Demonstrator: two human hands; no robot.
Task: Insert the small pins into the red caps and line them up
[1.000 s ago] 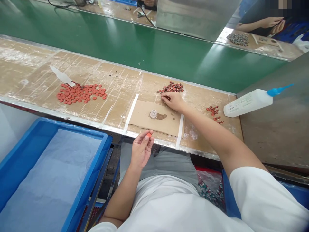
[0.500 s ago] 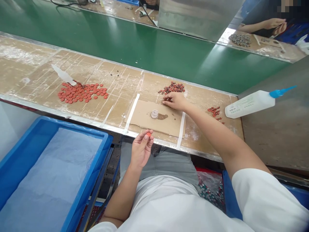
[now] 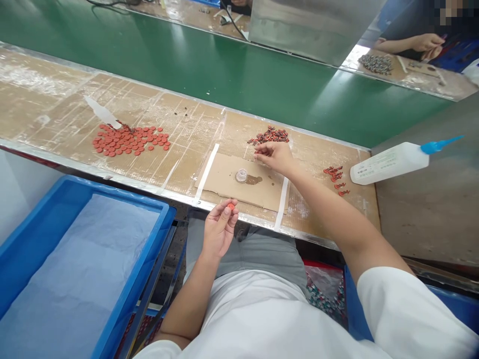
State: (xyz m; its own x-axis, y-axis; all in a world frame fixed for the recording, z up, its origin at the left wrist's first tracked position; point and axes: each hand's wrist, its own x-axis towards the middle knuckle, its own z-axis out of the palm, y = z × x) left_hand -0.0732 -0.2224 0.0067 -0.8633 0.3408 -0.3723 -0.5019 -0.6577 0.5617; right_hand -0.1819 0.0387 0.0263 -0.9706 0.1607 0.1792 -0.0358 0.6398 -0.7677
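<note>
My left hand (image 3: 220,229) holds a round red disc (image 3: 231,206) between thumb and fingers at the table's front edge. My right hand (image 3: 275,157) is pinched just in front of a pile of small red and dark pieces (image 3: 270,134); what its fingertips hold is too small to make out. Between the hands, a small clear cup (image 3: 241,175) stands on a cardboard sheet (image 3: 228,188), beside a brown wet stain. Many red discs (image 3: 127,142) lie spread on the table to the left, with a white pointed tool (image 3: 103,112) at their back.
A white bottle with a blue nozzle (image 3: 391,163) leans at the right, near several red assembled pieces (image 3: 337,175). A blue bin (image 3: 167,212) is at the lower left. Behind the table runs a green belt (image 3: 209,75); another person's hands (image 3: 428,46) show beyond it.
The view has shifted slightly. My right hand's fingers have closed a little near the pile. My left hand keeps the red disc in almost the same place.
</note>
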